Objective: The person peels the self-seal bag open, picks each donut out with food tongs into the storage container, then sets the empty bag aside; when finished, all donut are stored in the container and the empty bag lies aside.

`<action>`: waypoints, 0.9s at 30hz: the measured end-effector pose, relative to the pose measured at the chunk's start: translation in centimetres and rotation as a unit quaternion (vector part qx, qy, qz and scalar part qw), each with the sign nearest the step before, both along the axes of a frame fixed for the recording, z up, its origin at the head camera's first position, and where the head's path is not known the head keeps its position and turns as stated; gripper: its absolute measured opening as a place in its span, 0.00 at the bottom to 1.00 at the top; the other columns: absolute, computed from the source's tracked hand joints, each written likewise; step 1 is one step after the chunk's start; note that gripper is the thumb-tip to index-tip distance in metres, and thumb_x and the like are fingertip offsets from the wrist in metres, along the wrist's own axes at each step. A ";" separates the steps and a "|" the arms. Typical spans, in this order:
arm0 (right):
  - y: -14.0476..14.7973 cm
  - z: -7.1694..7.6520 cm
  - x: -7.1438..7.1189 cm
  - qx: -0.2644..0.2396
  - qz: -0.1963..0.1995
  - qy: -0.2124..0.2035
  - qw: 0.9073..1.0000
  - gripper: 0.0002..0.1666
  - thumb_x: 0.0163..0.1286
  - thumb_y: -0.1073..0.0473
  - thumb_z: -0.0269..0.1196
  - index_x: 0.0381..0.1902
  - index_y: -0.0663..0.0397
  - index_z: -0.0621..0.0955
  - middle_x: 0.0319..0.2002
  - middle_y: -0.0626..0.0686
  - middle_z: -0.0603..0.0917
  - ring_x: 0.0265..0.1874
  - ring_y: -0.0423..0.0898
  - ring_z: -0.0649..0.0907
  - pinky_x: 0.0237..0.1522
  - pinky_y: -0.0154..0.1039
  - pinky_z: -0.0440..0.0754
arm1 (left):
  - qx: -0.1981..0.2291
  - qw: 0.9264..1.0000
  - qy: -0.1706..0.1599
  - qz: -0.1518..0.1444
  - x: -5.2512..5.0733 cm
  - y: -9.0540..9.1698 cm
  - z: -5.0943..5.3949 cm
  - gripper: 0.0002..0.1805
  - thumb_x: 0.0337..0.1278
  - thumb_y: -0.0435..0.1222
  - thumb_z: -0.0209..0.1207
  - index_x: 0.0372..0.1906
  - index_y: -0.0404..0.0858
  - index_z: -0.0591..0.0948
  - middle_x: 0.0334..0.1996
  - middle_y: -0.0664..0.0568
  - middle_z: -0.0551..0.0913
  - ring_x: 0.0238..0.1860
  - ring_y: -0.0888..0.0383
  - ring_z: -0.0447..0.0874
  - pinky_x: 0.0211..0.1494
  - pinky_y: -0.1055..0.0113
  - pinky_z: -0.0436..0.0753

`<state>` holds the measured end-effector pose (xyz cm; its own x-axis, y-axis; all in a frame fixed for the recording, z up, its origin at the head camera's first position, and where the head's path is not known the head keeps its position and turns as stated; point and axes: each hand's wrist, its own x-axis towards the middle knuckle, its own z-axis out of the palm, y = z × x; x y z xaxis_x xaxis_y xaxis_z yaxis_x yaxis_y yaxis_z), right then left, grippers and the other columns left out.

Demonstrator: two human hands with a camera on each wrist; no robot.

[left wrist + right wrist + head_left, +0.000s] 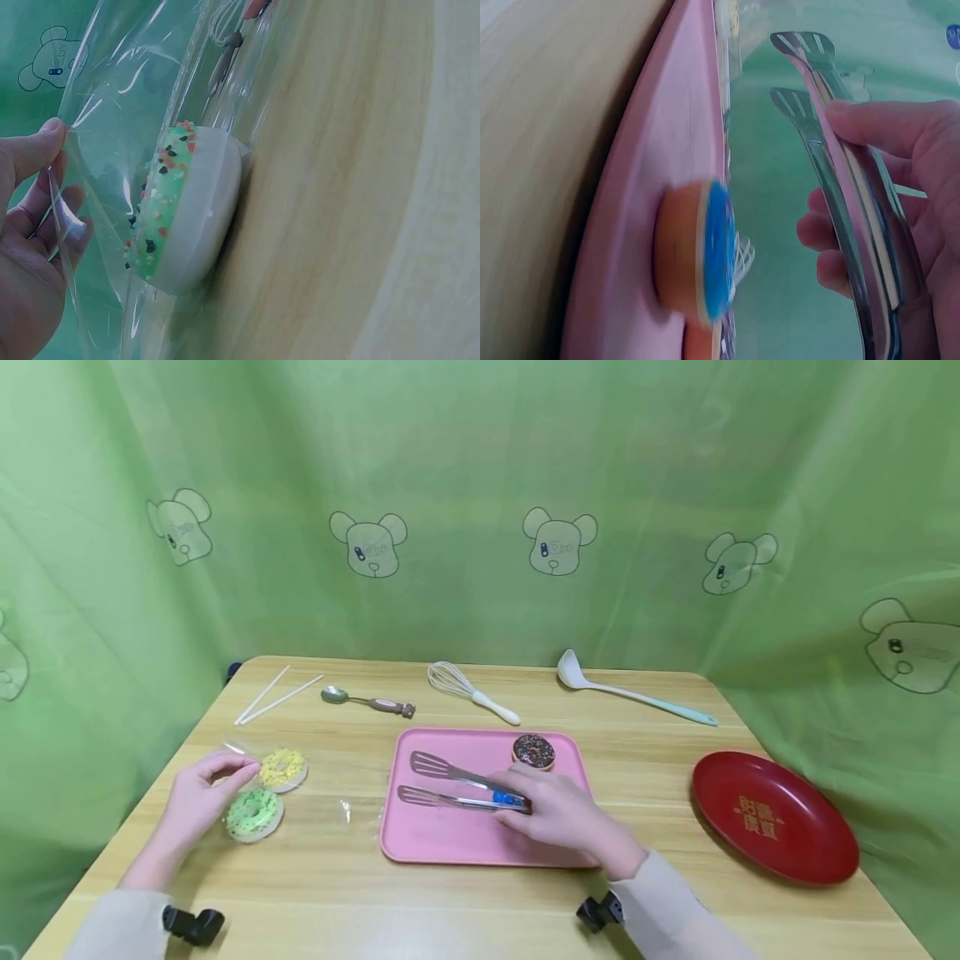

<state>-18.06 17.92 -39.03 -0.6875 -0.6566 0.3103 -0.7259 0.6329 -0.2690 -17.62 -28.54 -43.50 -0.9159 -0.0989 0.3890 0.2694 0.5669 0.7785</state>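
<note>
My left hand (197, 802) pinches the edge of a clear plastic bag (124, 82) between thumb and fingers. A green-iced donut (253, 814) and a yellow-iced donut (283, 768) lie beside that hand, seen through or behind the film; I cannot tell if both are inside it. My right hand (551, 806) grips metal tongs (457, 768), their slotted ends spread apart and pointing left above a pink tray (427, 843). On the tray sit a blue-iced donut (718, 251), mostly hidden below the right hand in the head view, and a chocolate donut (533, 749) behind it.
Along the back lie two white sticks (281, 699), a spoon (367, 700), a white whisk (472, 693) and a ladle (630, 693). To the right of the tray stands a red oval plate (810, 827). Green curtain (465, 460) surrounds the wooden table (322, 893).
</note>
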 end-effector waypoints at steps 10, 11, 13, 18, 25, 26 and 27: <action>-4.3 -0.8 -0.8 0.034 0.043 -0.006 0.998 0.23 0.64 0.53 0.62 0.57 0.46 0.76 0.39 0.43 0.79 0.33 0.35 0.76 0.38 0.33 0.79 | 0.002 1.000 0.001 -0.002 0.1 -0.1 0.0 0.12 0.56 0.37 0.62 0.40 0.31 0.81 0.34 0.60 0.82 0.38 0.72 0.75 0.43 0.82 0.72; -4.7 -0.9 -0.9 0.038 0.047 -0.004 0.998 0.23 0.64 0.54 0.62 0.57 0.47 0.76 0.39 0.42 0.79 0.32 0.35 0.76 0.38 0.33 0.79 | 0.000 1.000 0.001 -0.002 0.2 -0.1 0.0 0.12 0.56 0.37 0.62 0.39 0.31 0.81 0.34 0.61 0.82 0.38 0.72 0.75 0.43 0.82 0.72; -5.6 -1.1 -1.2 0.050 0.050 0.003 0.997 0.22 0.64 0.54 0.62 0.56 0.46 0.77 0.37 0.42 0.78 0.30 0.35 0.76 0.35 0.31 0.78 | -0.003 1.000 -0.001 -0.002 0.3 -0.1 -0.1 0.11 0.56 0.37 0.62 0.39 0.32 0.81 0.34 0.61 0.81 0.38 0.73 0.75 0.43 0.82 0.72; -7.5 -1.7 -1.8 0.070 0.047 0.004 0.996 0.20 0.64 0.54 0.61 0.55 0.46 0.78 0.32 0.40 0.76 0.25 0.34 0.73 0.29 0.29 0.76 | -0.006 1.000 -0.003 -0.006 0.2 0.0 -0.3 0.11 0.57 0.37 0.62 0.39 0.33 0.82 0.35 0.59 0.82 0.38 0.72 0.75 0.43 0.81 0.73; -10.3 -2.1 -2.8 0.068 0.049 0.042 0.996 0.21 0.64 0.49 0.61 0.54 0.46 0.78 0.32 0.42 0.76 0.24 0.35 0.72 0.25 0.27 0.74 | -0.002 1.000 -0.009 0.000 0.1 0.1 -0.1 0.12 0.57 0.39 0.62 0.40 0.33 0.82 0.35 0.58 0.82 0.39 0.72 0.75 0.44 0.81 0.72; -10.7 -2.1 -2.9 0.066 0.047 0.043 0.996 0.23 0.64 0.48 0.61 0.55 0.46 0.77 0.33 0.43 0.76 0.24 0.34 0.72 0.25 0.27 0.74 | -0.002 1.000 -0.008 0.000 0.1 0.1 0.0 0.12 0.57 0.39 0.62 0.40 0.33 0.82 0.35 0.57 0.82 0.39 0.72 0.75 0.44 0.81 0.72; -11.1 -2.2 -3.0 0.065 0.045 0.044 0.996 0.24 0.63 0.47 0.61 0.55 0.47 0.77 0.34 0.43 0.76 0.24 0.34 0.72 0.25 0.27 0.74 | -0.001 1.000 -0.007 0.000 0.2 0.1 0.1 0.12 0.57 0.38 0.62 0.40 0.33 0.82 0.35 0.58 0.82 0.39 0.72 0.75 0.44 0.82 0.72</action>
<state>-21.01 6.82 -41.25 -0.5969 -0.7534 0.2758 -0.7992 0.5888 -0.1212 -17.46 -28.49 -43.38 -0.9212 -0.0982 0.3764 0.2585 0.5684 0.7811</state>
